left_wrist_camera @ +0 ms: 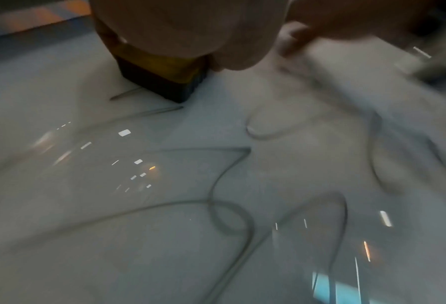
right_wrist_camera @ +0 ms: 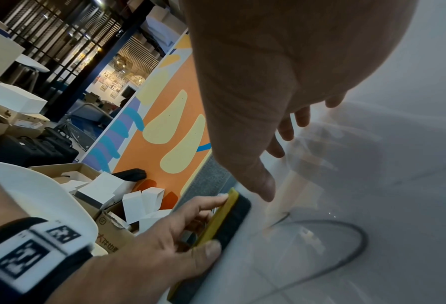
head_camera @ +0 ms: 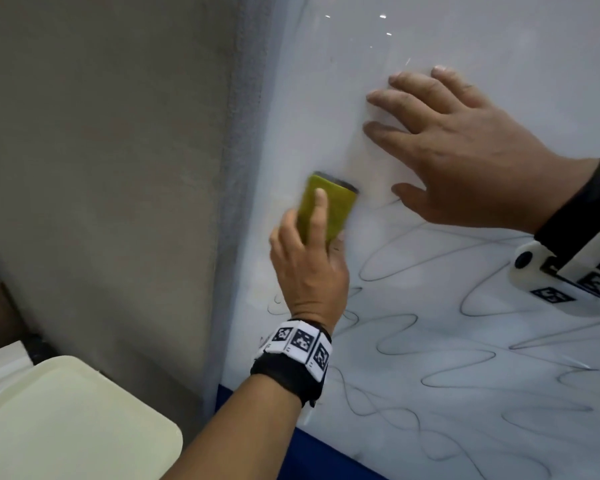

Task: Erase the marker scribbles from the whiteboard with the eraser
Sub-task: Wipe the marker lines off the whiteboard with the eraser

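Note:
The whiteboard (head_camera: 482, 36) stands upright in front of me. Black marker scribbles (head_camera: 430, 341) loop over its lower part, while the upper part looks wiped. My left hand (head_camera: 312, 251) grips a yellow eraser (head_camera: 326, 206) with a dark felt face, pressed flat on the board near its left edge, just above the scribbles. The left wrist view shows the eraser (left_wrist_camera: 162, 74) on the board beside blurred scribbles (left_wrist_camera: 229, 216). My right hand (head_camera: 440, 140) lies open and flat on the board, up and to the right of the eraser. In the right wrist view its thumb reaches toward the eraser (right_wrist_camera: 224, 232).
A grey strip (head_camera: 243, 202) borders the board's left side, with a grey-brown wall (head_camera: 101, 168) beyond it. A cream tabletop (head_camera: 66, 420) sits at the lower left. A blue ledge (head_camera: 326, 455) runs under the board. Cardboard and white boxes (right_wrist_camera: 112, 185) clutter the floor behind.

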Demonstrator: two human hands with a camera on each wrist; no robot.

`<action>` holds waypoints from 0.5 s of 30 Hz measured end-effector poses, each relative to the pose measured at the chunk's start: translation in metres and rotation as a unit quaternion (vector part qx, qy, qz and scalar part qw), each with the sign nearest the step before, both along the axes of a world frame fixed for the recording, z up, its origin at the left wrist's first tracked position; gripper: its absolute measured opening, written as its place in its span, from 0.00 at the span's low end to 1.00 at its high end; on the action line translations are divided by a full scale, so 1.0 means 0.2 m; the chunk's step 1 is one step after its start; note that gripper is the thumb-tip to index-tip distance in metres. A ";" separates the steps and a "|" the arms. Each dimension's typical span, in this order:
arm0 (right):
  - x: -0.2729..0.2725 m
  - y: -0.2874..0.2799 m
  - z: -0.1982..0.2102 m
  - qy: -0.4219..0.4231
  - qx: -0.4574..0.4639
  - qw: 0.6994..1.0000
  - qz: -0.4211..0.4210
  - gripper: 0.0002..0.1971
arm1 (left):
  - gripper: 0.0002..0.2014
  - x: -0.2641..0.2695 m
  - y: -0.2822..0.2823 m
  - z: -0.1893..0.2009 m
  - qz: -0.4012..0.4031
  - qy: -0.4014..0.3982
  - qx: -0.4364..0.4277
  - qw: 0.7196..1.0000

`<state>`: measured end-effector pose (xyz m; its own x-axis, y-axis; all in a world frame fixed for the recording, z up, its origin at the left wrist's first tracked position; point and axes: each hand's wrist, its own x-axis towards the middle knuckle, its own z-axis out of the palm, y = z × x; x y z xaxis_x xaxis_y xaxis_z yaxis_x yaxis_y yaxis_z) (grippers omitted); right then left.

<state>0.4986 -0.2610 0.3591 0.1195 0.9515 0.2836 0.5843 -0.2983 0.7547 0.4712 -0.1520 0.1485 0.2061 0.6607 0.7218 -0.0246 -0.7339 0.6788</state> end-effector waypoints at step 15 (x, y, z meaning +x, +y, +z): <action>0.08 -0.18 0.12 -0.020 0.001 0.999 0.036 0.26 | 0.28 0.07 -0.32 0.16 -0.033 -0.037 0.013 0.999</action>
<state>0.5138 -0.2979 0.3839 0.0396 0.9565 0.2889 0.5740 -0.2584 0.7770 0.4858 -0.2156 0.1806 0.1940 0.6290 0.7528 -0.1226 -0.7458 0.6547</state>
